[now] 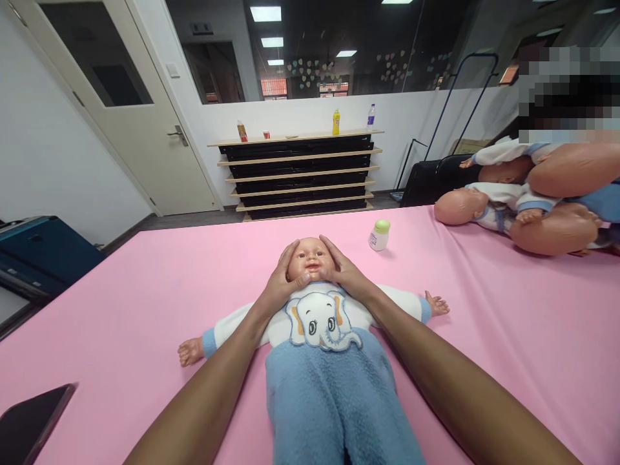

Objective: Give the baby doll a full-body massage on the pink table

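Observation:
A baby doll (327,381) lies face up on the pink sheet, its arms stretched out to both sides. It wears a white top with an elephant on the chest and fuzzy blue trousers. My left hand (282,279) cups the left side of the doll's head, the thumb by its chin. On the opposite side my right hand (345,268) holds the head the same way, its thumb near the mouth. The doll's face shows between my palms; its ears are covered. A small white bottle with a green cap (379,235) stands beyond my right hand.
More dolls (504,200) lie piled at the right edge by a blurred-out person. A dark phone (33,423) rests at the lower left of the pink-covered table (145,278). Behind stand stacked boards (300,174) with several drinks on top, and a blue case (46,265) sits left.

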Demonstrator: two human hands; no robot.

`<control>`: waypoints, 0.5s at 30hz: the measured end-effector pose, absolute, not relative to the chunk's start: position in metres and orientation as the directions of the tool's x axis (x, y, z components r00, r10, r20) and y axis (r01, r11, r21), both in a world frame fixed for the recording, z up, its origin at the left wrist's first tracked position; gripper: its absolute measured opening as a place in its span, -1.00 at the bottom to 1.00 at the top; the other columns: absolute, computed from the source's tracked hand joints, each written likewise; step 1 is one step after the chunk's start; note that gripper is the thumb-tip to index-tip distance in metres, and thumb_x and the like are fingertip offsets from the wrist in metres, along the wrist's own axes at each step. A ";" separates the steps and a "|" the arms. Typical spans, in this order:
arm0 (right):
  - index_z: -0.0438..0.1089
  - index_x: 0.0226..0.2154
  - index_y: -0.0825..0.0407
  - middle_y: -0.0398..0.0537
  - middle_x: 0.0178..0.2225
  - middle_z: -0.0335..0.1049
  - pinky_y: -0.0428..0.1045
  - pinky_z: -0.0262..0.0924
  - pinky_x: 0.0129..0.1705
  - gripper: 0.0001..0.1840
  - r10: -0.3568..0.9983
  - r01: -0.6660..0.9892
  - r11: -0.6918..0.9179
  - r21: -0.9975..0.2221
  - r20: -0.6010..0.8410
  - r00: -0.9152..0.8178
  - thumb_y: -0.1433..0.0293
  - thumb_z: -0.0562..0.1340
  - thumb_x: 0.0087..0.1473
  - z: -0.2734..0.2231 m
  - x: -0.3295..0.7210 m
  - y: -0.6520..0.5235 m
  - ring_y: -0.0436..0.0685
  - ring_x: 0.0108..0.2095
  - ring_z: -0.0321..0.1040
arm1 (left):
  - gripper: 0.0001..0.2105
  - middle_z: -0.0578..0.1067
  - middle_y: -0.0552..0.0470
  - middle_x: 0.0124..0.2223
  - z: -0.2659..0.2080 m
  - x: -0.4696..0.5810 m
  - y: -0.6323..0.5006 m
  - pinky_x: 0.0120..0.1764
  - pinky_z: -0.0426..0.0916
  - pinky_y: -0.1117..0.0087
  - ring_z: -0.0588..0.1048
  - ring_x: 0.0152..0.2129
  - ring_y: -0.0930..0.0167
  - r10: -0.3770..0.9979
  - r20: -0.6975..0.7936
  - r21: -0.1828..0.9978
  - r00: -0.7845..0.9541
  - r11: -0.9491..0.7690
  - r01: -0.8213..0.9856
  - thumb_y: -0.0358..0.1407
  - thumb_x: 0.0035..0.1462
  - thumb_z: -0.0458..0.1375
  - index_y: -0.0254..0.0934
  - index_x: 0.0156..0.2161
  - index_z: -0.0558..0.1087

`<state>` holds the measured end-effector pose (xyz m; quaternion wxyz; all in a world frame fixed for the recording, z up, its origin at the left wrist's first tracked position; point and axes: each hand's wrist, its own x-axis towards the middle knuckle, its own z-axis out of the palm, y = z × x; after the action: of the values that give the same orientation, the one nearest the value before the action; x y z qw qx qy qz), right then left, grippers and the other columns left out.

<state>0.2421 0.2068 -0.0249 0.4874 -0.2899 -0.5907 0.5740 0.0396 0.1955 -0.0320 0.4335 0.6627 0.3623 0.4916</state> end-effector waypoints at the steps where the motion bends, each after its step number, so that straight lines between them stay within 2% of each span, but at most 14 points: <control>1: -0.04 0.32 -0.22 -0.17 0.36 -0.13 0.17 -0.20 0.36 0.03 0.903 -0.145 0.219 -0.965 0.257 -0.346 0.19 0.44 -0.12 -0.025 0.243 0.206 0.24 0.35 -0.15 | -0.16 -0.02 0.01 0.40 -0.032 0.039 0.195 0.32 -0.08 0.13 -0.03 0.33 0.16 0.910 0.332 0.932 0.248 -0.358 0.064 -0.12 0.02 0.31 -0.04 0.35 0.02; 4: -0.15 0.34 -0.24 -0.18 0.38 -0.19 0.18 -0.25 0.36 0.14 0.902 -0.048 0.275 -0.960 0.275 -0.334 0.20 0.46 -0.16 -0.023 0.245 0.203 0.23 0.37 -0.23 | -0.10 -0.05 0.01 0.41 -0.031 0.039 0.194 0.31 -0.05 0.13 -0.03 0.33 0.15 0.920 0.324 0.936 0.223 -0.345 0.064 -0.15 -0.02 0.34 -0.02 0.35 -0.02; 8: -0.12 0.33 -0.22 -0.16 0.38 -0.21 0.19 -0.29 0.37 0.12 0.898 -0.030 0.287 -0.957 0.280 -0.341 0.20 0.46 -0.16 -0.024 0.244 0.202 0.24 0.37 -0.24 | -0.12 0.04 -0.06 0.38 -0.033 0.039 0.197 0.30 -0.02 0.10 0.05 0.30 0.12 0.917 0.332 0.934 0.221 -0.353 0.061 -0.15 -0.06 0.36 -0.09 0.34 0.05; 12: -0.13 0.34 -0.19 -0.09 0.38 -0.19 0.21 -0.23 0.35 0.20 0.894 -0.014 0.301 -0.953 0.288 -0.343 0.23 0.50 -0.24 -0.024 0.243 0.202 0.29 0.35 -0.16 | -0.07 0.09 -0.10 0.36 -0.035 0.039 0.199 0.28 0.03 0.08 0.11 0.27 0.10 0.914 0.340 0.931 0.219 -0.360 0.056 -0.15 -0.11 0.39 -0.11 0.34 0.05; 15: -0.09 0.33 -0.17 -0.08 0.36 -0.12 0.19 -0.13 0.33 0.17 0.896 -0.049 0.285 -0.957 0.285 -0.340 0.26 0.50 -0.23 -0.023 0.243 0.202 0.29 0.32 -0.07 | -0.07 0.12 -0.11 0.35 -0.034 0.039 0.198 0.27 0.04 0.08 0.14 0.26 0.10 0.919 0.330 0.937 0.214 -0.347 0.045 -0.17 -0.12 0.40 -0.13 0.33 0.06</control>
<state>0.2432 0.2017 -0.0231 0.4722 -0.3268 -0.6478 0.5005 0.0389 0.1984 -0.0338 0.4333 0.6475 0.3723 0.5043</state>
